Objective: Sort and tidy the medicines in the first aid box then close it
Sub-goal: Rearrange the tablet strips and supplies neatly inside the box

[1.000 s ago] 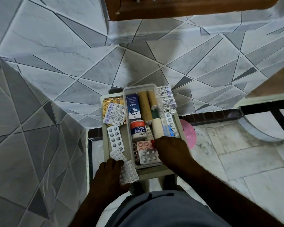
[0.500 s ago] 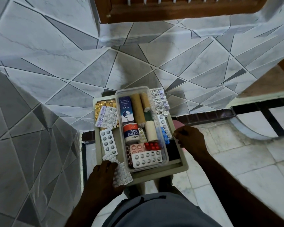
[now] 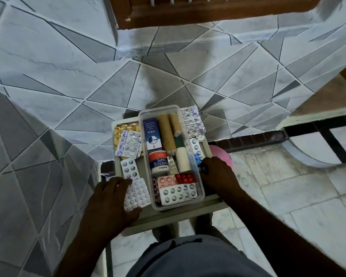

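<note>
The clear first aid box [image 3: 158, 111] stands open on a beige stool [image 3: 168, 218]. Inside it lie a blue carton [image 3: 151, 134], brown rolls [image 3: 166, 134], an adhesive tape roll [image 3: 158, 162], a white bandage roll [image 3: 183, 159], and pink [image 3: 167, 179], red [image 3: 185, 177] and white [image 3: 178, 193] blister packs. My left hand [image 3: 110, 200] grips a white blister pack [image 3: 137, 194] just left of the box. On the box's right side, my right hand [image 3: 218, 176] pinches a blue blister strip [image 3: 197, 157] with curled fingertips.
Loose on the stool are a gold blister [image 3: 120, 129], silver strips [image 3: 130, 144], another white blister [image 3: 129, 168] and silver strips at the back right [image 3: 192, 122]. A pink object [image 3: 223, 154] sits on the floor to the right. Tiled walls close in on the left and behind.
My right hand left the blisters at the box's near end, swung out to the right, and now closes on the blue strip. The left hand keeps its white blister pack.
</note>
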